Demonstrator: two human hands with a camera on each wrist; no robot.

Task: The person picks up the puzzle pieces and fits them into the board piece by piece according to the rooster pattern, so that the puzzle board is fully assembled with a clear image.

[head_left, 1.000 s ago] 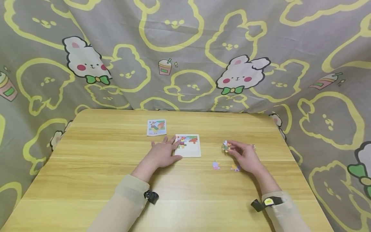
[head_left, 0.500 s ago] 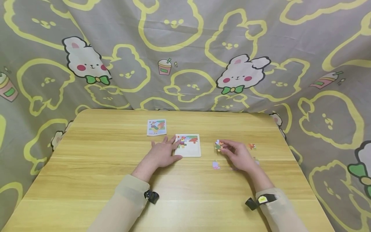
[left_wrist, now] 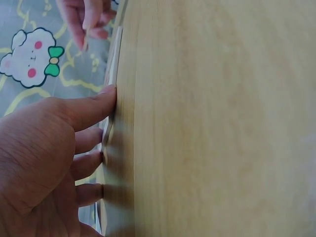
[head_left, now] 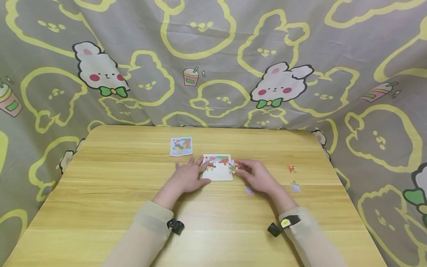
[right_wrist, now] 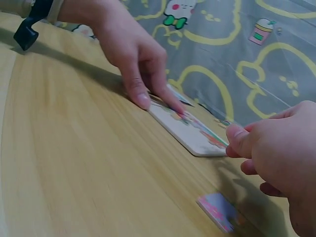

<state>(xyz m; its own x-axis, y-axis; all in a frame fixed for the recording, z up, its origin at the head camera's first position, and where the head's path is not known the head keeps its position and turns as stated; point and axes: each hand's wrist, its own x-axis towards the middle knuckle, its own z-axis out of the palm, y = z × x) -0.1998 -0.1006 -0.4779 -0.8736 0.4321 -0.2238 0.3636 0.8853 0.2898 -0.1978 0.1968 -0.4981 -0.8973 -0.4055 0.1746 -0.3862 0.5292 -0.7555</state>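
A white square puzzle board [head_left: 221, 175] lies on the table, its top row and part of its left side filled with a picture of a colourful bird. My left hand [head_left: 191, 177] rests spread at the board's left edge; its thumb touches the near corner and a finger lies on the filled part. With thumb and fingertips, my right hand [head_left: 260, 178] pinches a puzzle piece [head_left: 232, 167] at the board's right edge. In the right wrist view the fingers mostly hide that piece. A lilac loose piece [right_wrist: 217, 212] lies below the right hand.
Two more loose pieces, one orange [head_left: 291, 169] and one lilac and green [head_left: 295, 186], lie to the right. A picture card [head_left: 181, 146] of the bird lies behind the left hand. A patterned curtain [head_left: 213, 66] hangs behind the wooden table [head_left: 213, 230].
My right hand has moved left with the pinched puzzle piece, from among the loose pieces to the board's right edge. Its move uncovers the pieces at right. The left hand stays put.
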